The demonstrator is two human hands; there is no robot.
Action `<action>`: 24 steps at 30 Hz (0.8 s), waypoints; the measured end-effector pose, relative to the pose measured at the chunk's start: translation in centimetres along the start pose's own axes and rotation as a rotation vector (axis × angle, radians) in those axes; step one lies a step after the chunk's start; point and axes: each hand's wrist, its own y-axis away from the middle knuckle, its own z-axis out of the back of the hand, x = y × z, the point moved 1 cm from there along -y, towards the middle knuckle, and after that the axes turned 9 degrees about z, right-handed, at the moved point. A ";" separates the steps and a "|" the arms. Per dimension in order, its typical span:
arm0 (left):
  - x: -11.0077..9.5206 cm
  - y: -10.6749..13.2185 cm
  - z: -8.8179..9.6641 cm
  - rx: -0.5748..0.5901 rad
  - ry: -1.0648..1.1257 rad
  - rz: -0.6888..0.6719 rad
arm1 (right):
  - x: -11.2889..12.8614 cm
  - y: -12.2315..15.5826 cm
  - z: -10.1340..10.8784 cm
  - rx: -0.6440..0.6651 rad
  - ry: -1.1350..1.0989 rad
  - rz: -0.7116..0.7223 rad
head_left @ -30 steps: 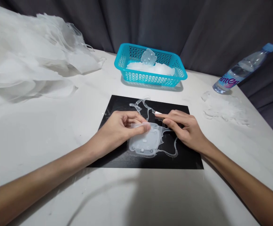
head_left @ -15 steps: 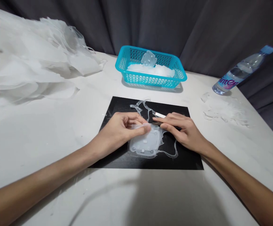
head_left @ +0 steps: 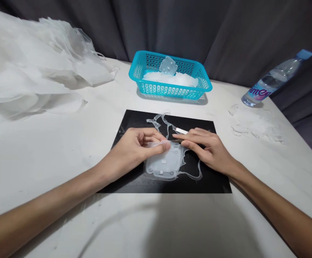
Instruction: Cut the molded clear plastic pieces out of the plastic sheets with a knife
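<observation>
A translucent, rounded-square plastic piece (head_left: 162, 163) with small white marks and ringed corners lies over a black mat (head_left: 134, 184). My left hand (head_left: 141, 145) pinches its upper edge between thumb and fingers. At the piece's top right corner, my right hand (head_left: 205, 147) closes round a slim dark metal tool (head_left: 176, 141); its tip touches or nearly touches the edge, and the rest is hidden in the palm. A white stick with a reddish end (head_left: 181, 130) shows just beyond the right index finger. Thin clear trimmed strips (head_left: 195, 176) curl off the piece's right side.
Behind the mat stands a blue perforated basket (head_left: 169, 92) with similar translucent pieces in it. A large pile of white translucent sheets (head_left: 37, 64) covers the left. At the right are a water bottle (head_left: 263, 87) and a heap of clear scraps (head_left: 259, 123).
The whole view has shifted slightly, so everything appears a little further left. Both hands keep the same hold on the piece and the tool.
</observation>
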 end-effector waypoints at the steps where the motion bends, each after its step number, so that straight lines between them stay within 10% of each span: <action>1: 0.0 0.0 0.0 -0.005 -0.007 -0.003 | 0.0 0.0 0.0 -0.003 0.001 0.005; 17: 0.2 -0.2 0.1 -0.013 -0.025 -0.019 | -0.2 -0.1 0.2 -0.062 -0.019 -0.049; 24: 0.0 0.0 0.0 -0.007 -0.027 -0.034 | -1.2 0.1 0.0 -0.292 0.267 -0.305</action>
